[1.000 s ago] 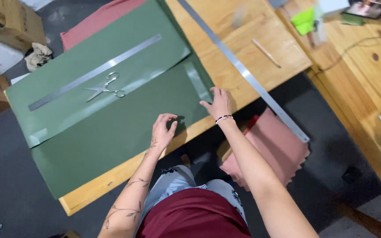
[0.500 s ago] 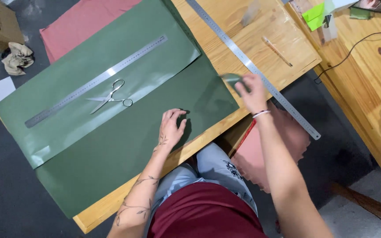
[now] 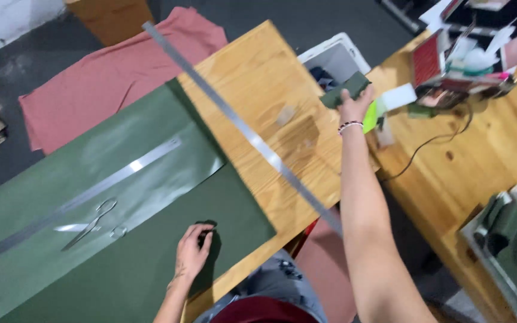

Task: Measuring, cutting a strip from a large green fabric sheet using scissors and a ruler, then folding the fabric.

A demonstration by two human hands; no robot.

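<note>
**Green scrap held out over the bin, left hand pinning the sheet**

Right hand (image 3: pixel 354 104) is stretched far out across the bench (image 3: pixel 258 78), fingers closed around a small green scrap (image 3: pixel 345 90). The scrap sits right at the edge of the white bin (image 3: pixel 336 51), which stands in the gap between the two benches. The arm's long reach suits that: the bin is well apart from where the person sits. Inside the bin, something dark lies at the bottom, too shadowed to name.

Left hand (image 3: pixel 191 254) rests flat on the green sheet (image 3: pixel 151 179) near its front edge, fingers curled down around a small dark thing I can't make out. The palm's weight looks like it keeps the sheet from sliding.

On the sheet, a steel ruler (image 3: pixel 85 197) lies along the fold, with scissors (image 3: pixel 94 222) just beside it, blades shut, within easy reach of that left hand. A second, longer metal rule (image 3: pixel 240 128) runs diagonally across the bare wood, passing under the outstretched arm.

Pink cloth (image 3: pixel 109 90) is spread on the floor beyond the bench. The right-hand bench (image 3: pixel 480 161) carries a clutter of papers, a cable and a green machine (image 3: pixel 510 227) at its near edge.
</note>
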